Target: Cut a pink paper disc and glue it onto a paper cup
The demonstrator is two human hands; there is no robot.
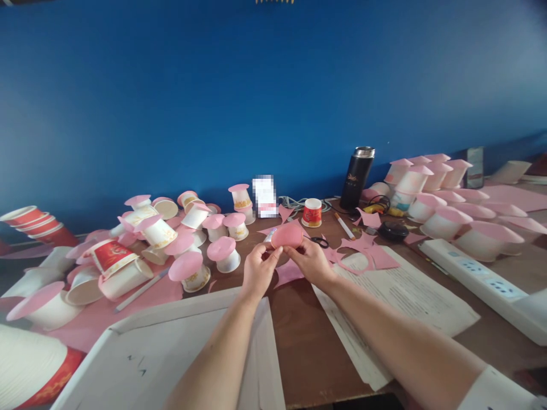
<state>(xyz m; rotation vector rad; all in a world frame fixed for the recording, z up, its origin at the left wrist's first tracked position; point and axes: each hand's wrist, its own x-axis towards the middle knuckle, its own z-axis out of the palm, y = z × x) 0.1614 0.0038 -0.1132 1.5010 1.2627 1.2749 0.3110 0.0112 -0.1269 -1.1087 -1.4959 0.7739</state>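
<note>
Over the brown table I hold a round pink paper disc (287,234) between both hands. My left hand (261,263) pinches its left edge, thumb pressed on the near side. My right hand (311,259) grips the right edge, and the two thumbs almost meet at the front. Whether anything is under the disc cannot be made out. Black-handled scissors (320,242) lie partly hidden just right of my right hand. Pink paper scraps (356,253) with round cut-outs are scattered near it. A red and white paper cup (312,213) stands upside down beyond my hands.
Paper cups with pink discs (222,250) crowd the left; more capped cups (453,219) stand at right. A black thermos (358,177) is by the blue wall. Printed sheets (410,290), a power strip (482,285) and a white box lid (171,353) lie nearby.
</note>
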